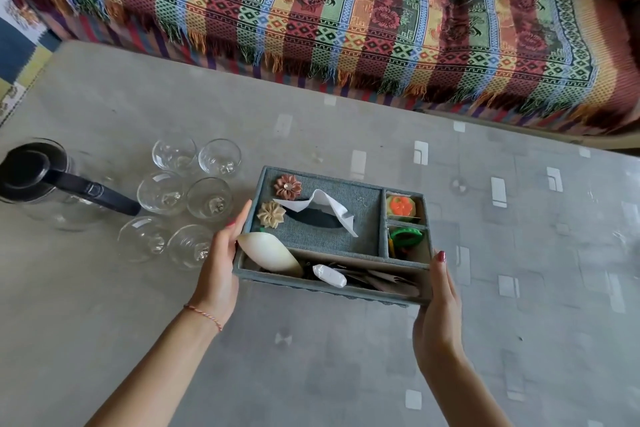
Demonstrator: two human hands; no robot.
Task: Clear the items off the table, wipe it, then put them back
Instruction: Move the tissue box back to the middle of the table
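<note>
A grey-blue fabric tissue box organiser (322,236) sits in the middle of the grey table (311,357). A white tissue (325,206) sticks out of its slot beside two fabric flowers. Its side compartments hold small orange and green items, and the front one holds a cream oval object and a small white packet. My left hand (221,263) holds the box's left side with the thumb on the rim. My right hand (438,305) holds its right front corner. Whether the box is lifted off the table I cannot tell.
Several clear glasses (185,201) stand in pairs left of the box. A glass jug with a black lid and handle (45,180) stands at the far left. A sofa under a striped patterned throw (346,17) runs along the table's far edge.
</note>
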